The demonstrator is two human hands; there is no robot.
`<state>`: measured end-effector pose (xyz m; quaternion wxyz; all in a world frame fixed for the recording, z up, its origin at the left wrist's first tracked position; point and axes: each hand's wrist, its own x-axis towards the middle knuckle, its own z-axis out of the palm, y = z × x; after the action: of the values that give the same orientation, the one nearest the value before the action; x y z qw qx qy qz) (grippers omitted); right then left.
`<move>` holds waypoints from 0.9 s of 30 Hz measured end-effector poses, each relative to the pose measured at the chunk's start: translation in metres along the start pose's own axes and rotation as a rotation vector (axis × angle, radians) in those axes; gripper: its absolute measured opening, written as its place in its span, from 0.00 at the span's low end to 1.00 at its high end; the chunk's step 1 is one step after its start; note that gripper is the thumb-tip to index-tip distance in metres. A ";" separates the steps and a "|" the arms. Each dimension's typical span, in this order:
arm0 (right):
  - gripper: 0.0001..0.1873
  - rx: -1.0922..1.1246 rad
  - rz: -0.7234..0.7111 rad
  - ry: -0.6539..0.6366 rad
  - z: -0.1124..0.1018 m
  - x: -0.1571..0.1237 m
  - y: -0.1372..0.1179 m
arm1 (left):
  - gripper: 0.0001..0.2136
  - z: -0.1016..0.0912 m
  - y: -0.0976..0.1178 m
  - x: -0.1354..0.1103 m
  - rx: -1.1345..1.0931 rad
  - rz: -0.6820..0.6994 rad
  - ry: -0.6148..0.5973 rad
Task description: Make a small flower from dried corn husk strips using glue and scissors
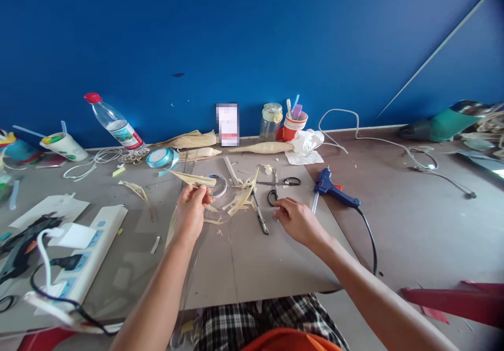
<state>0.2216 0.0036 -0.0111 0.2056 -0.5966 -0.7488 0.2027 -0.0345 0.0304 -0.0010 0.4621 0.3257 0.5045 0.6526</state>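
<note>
My left hand (191,206) pinches a strip of dried corn husk (192,178) between thumb and fingers, raised over the table. A roll of clear tape (219,186) lies just behind those fingers. My right hand (296,217) is closed, its fingertips at the near black loop of the scissors (292,181), which lie with their handles spread apart. Between the hands are loose husk scraps (242,197) and a dark pen-like cutter (260,214). Larger dried husks (260,147) rest along the wall.
A blue glue gun (334,189) with its cord lies right of my right hand. On the left are a power strip (96,246), a tilted water bottle (118,125) and a ribbon roll (159,157). A glass jar (271,121) and red paper cups (293,125) stand at the back.
</note>
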 end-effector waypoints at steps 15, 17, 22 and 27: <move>0.10 0.120 -0.056 0.025 0.000 0.034 -0.025 | 0.08 -0.002 -0.008 0.001 0.161 0.027 -0.023; 0.11 0.146 -0.034 0.016 0.002 0.042 -0.026 | 0.08 -0.003 -0.010 0.002 0.207 0.037 -0.010; 0.24 0.108 0.101 0.044 0.009 0.067 -0.029 | 0.09 -0.004 -0.013 0.003 0.269 0.058 -0.003; 0.32 -0.008 0.122 -0.003 0.021 0.086 -0.035 | 0.09 -0.004 -0.012 0.001 0.290 0.070 -0.024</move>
<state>0.1643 0.0789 -0.0037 0.1896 -0.6417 -0.7121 0.2128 -0.0349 0.0311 -0.0137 0.3933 0.4140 0.5763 0.5847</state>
